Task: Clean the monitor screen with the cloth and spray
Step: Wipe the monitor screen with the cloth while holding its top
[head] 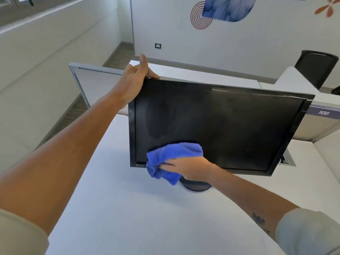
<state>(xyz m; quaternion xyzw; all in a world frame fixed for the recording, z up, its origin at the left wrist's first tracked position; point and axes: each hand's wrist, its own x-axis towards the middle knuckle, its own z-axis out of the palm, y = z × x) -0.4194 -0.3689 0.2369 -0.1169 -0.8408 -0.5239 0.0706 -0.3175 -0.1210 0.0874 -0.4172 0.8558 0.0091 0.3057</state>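
Observation:
A black monitor stands on a white desk, its dark screen smudged and tilted toward me. My left hand grips the monitor's top left corner, fingers over the back edge. My right hand holds a bunched blue cloth pressed against the lower left part of the screen, partly hanging over the bottom bezel. The monitor's round black base shows beneath my right wrist. No spray bottle is in view.
A grey partition panel runs behind the desk on the left, with a section labelled 109 on the right. A black office chair stands at the far right. A cable hatch sits in the desk behind the monitor.

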